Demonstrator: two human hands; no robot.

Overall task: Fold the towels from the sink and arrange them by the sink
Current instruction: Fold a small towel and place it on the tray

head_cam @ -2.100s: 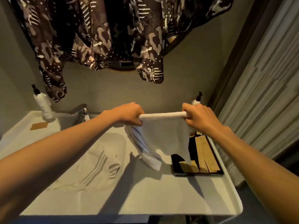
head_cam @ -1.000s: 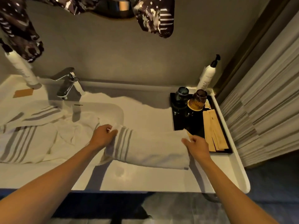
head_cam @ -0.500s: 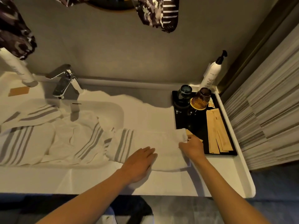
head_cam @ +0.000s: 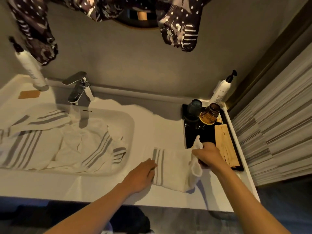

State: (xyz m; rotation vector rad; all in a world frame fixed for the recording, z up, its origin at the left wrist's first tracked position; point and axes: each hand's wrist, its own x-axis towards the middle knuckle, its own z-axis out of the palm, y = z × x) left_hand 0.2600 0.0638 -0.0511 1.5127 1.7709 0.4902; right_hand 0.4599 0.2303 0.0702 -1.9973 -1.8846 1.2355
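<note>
Between the sink [head_cam: 130, 125] and the black tray [head_cam: 185, 132], the towel [head_cam: 173, 168] has grown shorter since half a second ago: the left hand [head_cam: 141, 174] presses spread on its striped end while the right hand [head_cam: 207, 155] pinches the far-right end upward, apparently starting another fold.

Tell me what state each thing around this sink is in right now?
Striped towel: on the counter, partly folded.
Left hand: flat, pressing the towel's left end.
Right hand: gripping and lifting the towel's right end.
Towels in the sink: crumpled, unfolded.
Faucet: no water visible.
Two glasses: on the black tray.
</note>
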